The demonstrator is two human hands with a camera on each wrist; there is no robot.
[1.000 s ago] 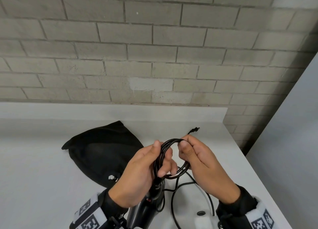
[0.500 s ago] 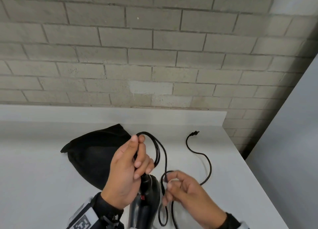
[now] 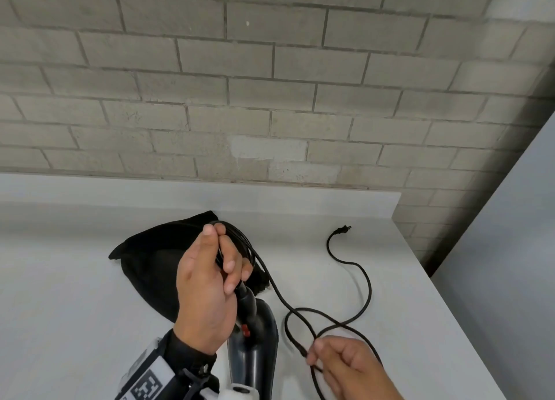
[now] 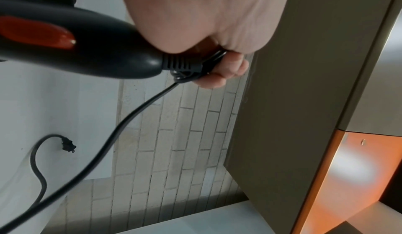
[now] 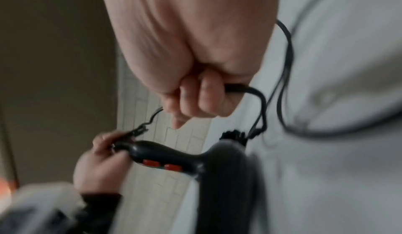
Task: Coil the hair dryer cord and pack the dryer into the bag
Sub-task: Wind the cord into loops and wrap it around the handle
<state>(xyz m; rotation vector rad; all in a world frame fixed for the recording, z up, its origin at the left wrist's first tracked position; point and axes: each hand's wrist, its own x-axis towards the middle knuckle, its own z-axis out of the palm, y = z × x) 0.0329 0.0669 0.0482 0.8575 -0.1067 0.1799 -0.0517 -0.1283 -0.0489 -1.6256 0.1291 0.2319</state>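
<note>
Partly hidden bag (image 3: 156, 258), dryer (image 3: 255, 348) nozzle cut off

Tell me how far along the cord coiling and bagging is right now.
Partly done: the left hand holds a few coiled loops against the hair dryer handle. In hand: the right hand pinches the next stretch of cord. Left: the loose length out to the plug, then packing the dryer into the bag.

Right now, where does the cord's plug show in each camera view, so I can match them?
Head: plug lies on the white counter, right of centre near the back edge.
Left wrist: plug at lower left.
Right wrist: too blurred to tell.
Shared landmark: the hair dryer with red switches.
</note>
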